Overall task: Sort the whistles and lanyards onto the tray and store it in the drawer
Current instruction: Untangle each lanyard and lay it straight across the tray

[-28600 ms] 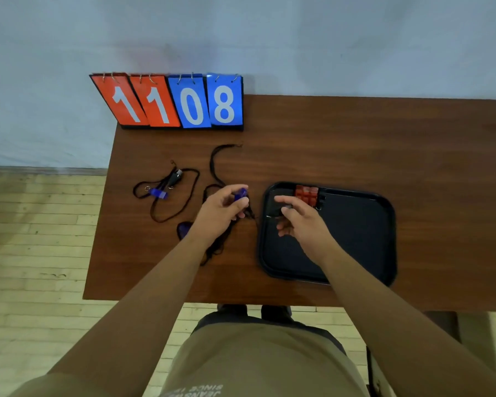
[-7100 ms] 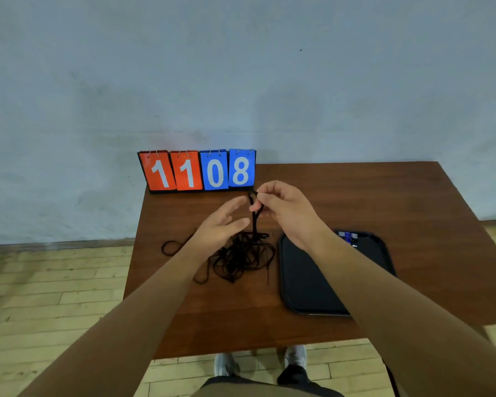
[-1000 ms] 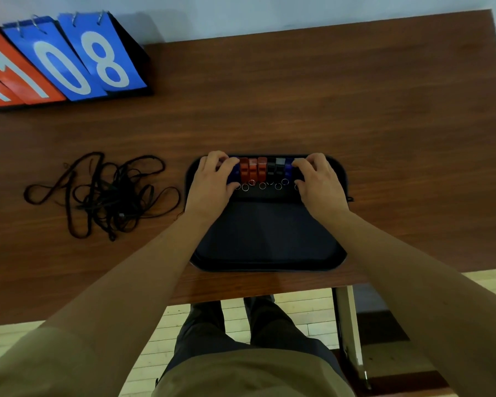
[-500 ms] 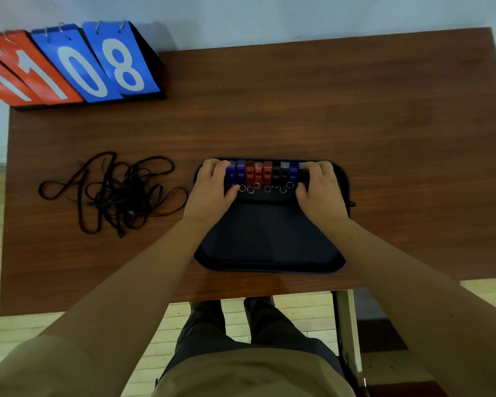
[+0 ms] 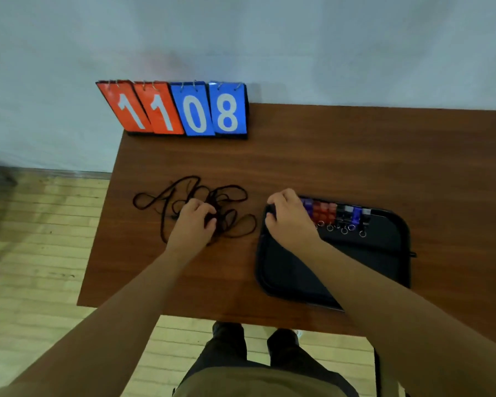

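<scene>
Our left hand (image 5: 194, 226) sits on the lanyards (image 5: 222, 217), fingers and thumb curled into the thick of the heap and gripping it. Loose loops spread beyond it and to both its sides on the table (image 5: 327, 156). Our right hand (image 5: 288, 222) has its fingers hooked over the far left corner of the tray (image 5: 384, 253), holding the rim. The whistles (image 5: 324, 209) stand in a row starting just right of its knuckles and running along the far rim.

The main risk, as we judge it, is the tangle. If we lift from the middle, the trailing loops may drag, catch on the tray rim near our right hand, or sweep across the row and knock whistles out of line. Cords could also slip from the grip and drop off the table edge to the left of our left hand. Pulling hard would probably tighten the knots. A tug with the right hand could shift the tray and topple the row.

Counted: one tray. Eight whistles show, from the right hand outward: one purple-blue, three red, two black, one blue, one black; the hand may hide another. The lanyards are too knotted to count. One scoreboard (image 5: 195, 110) stands well beyond the left hand, with four cards reading 1108.
</scene>
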### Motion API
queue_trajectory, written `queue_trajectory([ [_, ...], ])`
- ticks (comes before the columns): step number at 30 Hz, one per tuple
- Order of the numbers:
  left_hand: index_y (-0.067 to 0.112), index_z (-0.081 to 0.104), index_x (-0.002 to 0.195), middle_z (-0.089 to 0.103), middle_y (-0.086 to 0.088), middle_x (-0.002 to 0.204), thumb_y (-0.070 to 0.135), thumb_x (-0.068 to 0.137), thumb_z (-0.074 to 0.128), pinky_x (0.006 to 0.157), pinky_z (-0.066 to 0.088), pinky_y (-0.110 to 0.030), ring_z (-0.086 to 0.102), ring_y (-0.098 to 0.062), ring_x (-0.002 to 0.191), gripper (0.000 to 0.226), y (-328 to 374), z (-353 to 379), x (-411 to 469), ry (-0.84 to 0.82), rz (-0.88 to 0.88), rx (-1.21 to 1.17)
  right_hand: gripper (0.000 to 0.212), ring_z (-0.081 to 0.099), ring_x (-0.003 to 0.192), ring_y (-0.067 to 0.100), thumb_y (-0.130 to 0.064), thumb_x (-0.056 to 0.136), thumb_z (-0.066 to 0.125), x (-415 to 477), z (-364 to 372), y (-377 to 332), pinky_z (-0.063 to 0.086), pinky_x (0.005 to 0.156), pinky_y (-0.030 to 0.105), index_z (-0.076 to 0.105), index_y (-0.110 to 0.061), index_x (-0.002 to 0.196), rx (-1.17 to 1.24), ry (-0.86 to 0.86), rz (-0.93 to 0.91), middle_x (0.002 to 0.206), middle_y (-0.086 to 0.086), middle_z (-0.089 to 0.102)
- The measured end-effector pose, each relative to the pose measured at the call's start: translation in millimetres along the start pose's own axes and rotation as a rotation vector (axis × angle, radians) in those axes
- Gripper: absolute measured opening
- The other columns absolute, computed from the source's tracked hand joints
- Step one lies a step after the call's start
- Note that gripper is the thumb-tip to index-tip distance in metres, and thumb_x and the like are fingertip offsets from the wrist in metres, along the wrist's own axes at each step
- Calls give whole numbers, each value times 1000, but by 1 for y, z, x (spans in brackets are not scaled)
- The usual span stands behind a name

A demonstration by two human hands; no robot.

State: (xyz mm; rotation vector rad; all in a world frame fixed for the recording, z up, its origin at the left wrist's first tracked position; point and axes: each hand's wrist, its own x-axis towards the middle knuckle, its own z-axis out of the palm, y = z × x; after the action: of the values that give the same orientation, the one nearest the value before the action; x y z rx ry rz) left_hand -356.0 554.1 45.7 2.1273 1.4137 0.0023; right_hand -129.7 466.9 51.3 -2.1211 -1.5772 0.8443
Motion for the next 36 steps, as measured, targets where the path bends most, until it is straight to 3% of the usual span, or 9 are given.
queue_trajectory([
  [4,20,63,128,49,0,129,31,99,61,102,44,-34,44,-20,125,31,-37,-5,1,-73,12,18,28,50,113,28,-20,97,54,12,44,-42,47,96,41,56,-10,123,-87,-180,-38,123,8,46],
  [8,25,56,138,42,-1,141,35,94,67,109,38,-36,36,-22,135,46,-63,7,2,-200,24,119,33,47,118,32,-24,98,56,14,83,-61,46,97,45,54,-12,128,-271,-296,-48,128,10,47],
  [14,18,67,114,43,-3,138,24,97,64,107,42,-38,36,-25,134,17,-95,15,4,-130,100,91,25,48,114,32,-11,97,53,14,111,-61,45,94,43,58,-15,122,-432,-232,0,123,8,50],
  [18,17,68,106,46,-2,131,26,98,62,109,40,-42,38,-25,129,13,-103,4,3,-91,118,24,17,55,104,29,-15,99,51,18,101,-71,49,89,44,67,-15,106,-282,-151,42,105,5,59],
  [22,20,69,105,48,4,130,29,97,65,109,35,-37,37,-18,127,13,-100,-27,4,13,116,-96,15,57,99,21,-19,100,56,23,68,-100,50,87,39,69,-17,105,-59,-88,97,98,1,68],
  [25,24,65,105,58,11,113,26,98,62,92,46,-21,54,-7,107,8,-90,-60,5,-1,100,-255,13,61,91,14,-27,100,58,24,37,-124,52,82,33,69,-22,105,51,-55,159,94,-5,69],
  [28,27,61,101,62,15,96,24,98,60,71,40,-10,58,-2,89,4,-79,-87,3,23,111,-297,9,65,87,9,-27,99,59,21,6,-144,50,80,27,68,-24,101,143,-22,166,86,-8,70],
  [32,31,64,96,67,15,91,29,96,63,78,56,-27,63,-2,87,2,-70,-110,2,20,92,-312,9,67,82,6,-23,100,59,13,-33,-175,46,75,20,68,-22,103,254,-11,117,84,-5,71],
  [36,37,63,91,69,15,89,30,97,61,78,57,-28,65,0,85,9,-50,-131,-8,13,39,-369,9,68,81,9,-25,100,59,5,-64,-197,46,76,21,68,-24,101,310,25,88,80,-2,73],
])
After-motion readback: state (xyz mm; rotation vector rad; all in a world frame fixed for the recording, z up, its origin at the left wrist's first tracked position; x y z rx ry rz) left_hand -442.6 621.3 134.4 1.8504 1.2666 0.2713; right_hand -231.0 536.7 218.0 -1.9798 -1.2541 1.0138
